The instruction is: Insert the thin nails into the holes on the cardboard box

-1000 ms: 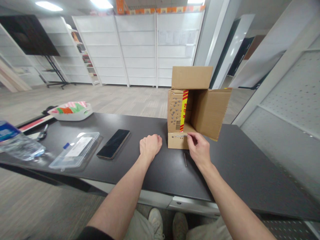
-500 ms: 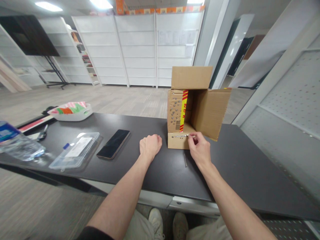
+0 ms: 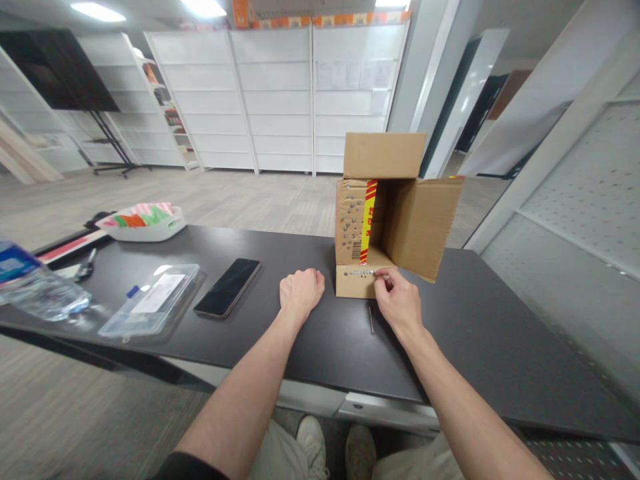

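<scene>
Brown cardboard box (image 3: 407,220) stands open-fronted on a dark table (image 3: 325,350), its lower flap (image 3: 354,288) under the fingertips of a right hand (image 3: 399,297).
Thumb and forefinger bend together at the right end of a row of small silvery studs (image 3: 358,273); whether they pinch one I cannot tell, and the hand covers the flap's right part. Rounder grey studs (image 3: 351,211) dot the left flap beside a glossy red-and-yellow tape strip (image 3: 369,223), whose print is too small to read; the box's interior falls into shadow. The left hand (image 3: 301,290) rests on the matt tabletop in a loose fist, its fingertips tucked out of sight. Near the right hand lies a thin metal rod (image 3: 371,321). Farther left are a flat black phone (image 3: 228,288), a clear plastic case (image 3: 131,325) and a crinkled bottle (image 3: 43,293), cut off by the view's edge.
</scene>
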### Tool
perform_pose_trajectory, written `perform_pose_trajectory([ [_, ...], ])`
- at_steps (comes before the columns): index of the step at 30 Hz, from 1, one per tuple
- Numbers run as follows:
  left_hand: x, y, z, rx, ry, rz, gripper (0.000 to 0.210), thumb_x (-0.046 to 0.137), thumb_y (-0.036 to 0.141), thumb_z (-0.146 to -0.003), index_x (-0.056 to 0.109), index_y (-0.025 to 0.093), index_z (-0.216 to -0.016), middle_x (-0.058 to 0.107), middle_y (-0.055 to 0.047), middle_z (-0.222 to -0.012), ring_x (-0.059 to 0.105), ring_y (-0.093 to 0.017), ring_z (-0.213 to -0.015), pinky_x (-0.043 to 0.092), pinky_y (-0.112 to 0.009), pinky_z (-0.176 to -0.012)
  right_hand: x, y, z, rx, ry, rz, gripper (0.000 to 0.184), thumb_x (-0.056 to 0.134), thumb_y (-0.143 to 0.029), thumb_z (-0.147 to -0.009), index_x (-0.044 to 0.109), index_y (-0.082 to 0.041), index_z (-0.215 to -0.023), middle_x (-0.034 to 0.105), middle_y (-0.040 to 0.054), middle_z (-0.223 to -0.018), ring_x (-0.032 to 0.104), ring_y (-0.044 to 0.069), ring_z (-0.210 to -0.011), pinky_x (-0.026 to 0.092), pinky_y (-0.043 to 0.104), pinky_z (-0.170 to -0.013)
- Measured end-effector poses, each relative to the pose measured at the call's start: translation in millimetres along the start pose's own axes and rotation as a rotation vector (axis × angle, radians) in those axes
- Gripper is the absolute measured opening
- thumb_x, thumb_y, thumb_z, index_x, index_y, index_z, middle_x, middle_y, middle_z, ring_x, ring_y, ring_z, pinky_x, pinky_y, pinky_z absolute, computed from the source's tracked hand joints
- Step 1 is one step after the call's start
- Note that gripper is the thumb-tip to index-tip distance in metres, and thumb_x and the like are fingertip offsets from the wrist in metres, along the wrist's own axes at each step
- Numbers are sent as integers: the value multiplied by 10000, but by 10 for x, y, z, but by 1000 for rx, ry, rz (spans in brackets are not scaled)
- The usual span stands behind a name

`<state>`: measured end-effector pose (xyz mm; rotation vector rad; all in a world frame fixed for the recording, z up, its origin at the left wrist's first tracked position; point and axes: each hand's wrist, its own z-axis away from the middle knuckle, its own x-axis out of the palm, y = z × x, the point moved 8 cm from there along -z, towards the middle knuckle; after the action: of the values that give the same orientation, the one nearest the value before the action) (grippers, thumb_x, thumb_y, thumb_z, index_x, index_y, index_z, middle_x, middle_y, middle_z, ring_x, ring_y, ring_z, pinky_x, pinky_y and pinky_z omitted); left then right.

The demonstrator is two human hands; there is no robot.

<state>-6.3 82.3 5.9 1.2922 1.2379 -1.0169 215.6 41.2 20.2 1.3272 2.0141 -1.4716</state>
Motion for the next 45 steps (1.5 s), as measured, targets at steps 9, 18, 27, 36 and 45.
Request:
perform_pose_trajectory([
  [9,-21,5,10,4,9,-4,482,287,407,-892,713,183,-887,701,-148,-844,675,-289,-822,487,-379,-717,39,-71,17,-66,-31,-35,289,434,-282,-811,685,-246,-951,667,12,-691,557,165,-572,355,266,-590],
  [18,-15,-1,16,-9,-23,-5,487,282,408,-901,713,182,-930,699,-155,-878,671,-272,-862,479,-362,-756,-20,-30,26,9,-1,16,284,438,-299,-818,683,-253,-955,654,12,-668,569,174,-601,341,259,-574],
  [27,-20,8,20,-20,-38,-9,494,277,414,-905,711,180,-937,696,-160,-896,666,-276,-881,474,-367,-770,-25,-10,26,16,3,32,279,449,-296,-820,685,-261,-963,668,20,-702,575,178,-613,343,260,-572],
  [36,-20,8,19,-6,-26,2,488,280,404,-898,714,183,-918,699,-159,-887,671,-275,-859,481,-372,-754,-12,-9,31,46,-35,34,259,450,-304,-812,681,-267,-923,652,9,-675,560,176,-607,327,256,-565],
  [45,-28,7,16,4,-16,0,488,277,404,-895,712,183,-907,699,-155,-870,672,-282,-837,482,-371,-730,105,-143,115,-116,-188,-1,167,461,-251,-722,627,-236,-738,593,-27,-563,504,135,-502,304,234,-512],
])
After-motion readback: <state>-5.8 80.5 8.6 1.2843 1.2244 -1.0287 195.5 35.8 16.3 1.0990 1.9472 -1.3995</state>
